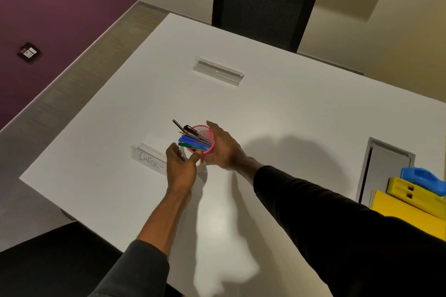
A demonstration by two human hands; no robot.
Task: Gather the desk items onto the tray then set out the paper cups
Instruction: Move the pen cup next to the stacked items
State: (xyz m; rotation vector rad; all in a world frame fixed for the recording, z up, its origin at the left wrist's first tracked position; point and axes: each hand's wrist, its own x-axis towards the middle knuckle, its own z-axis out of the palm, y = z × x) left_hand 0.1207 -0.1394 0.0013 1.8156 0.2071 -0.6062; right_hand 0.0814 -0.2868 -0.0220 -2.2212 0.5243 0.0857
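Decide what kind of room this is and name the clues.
Probably an office meeting room: a large white table with cable-port flaps, a black office chair, and a pink mesh pen holder.

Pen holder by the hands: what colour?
Pink mesh pen holder, seen in the head view.

Left hand (179, 171): forearm bare, dark sleeve pushed back near the elbow, reaching forward from the desk's near edge; fingers loosely curled, thumb tip extended rightward.
Right hand (223, 146): arm in dark sleeve to the wrist, entering from the right; palm facing left, fingers curved, hands close together.
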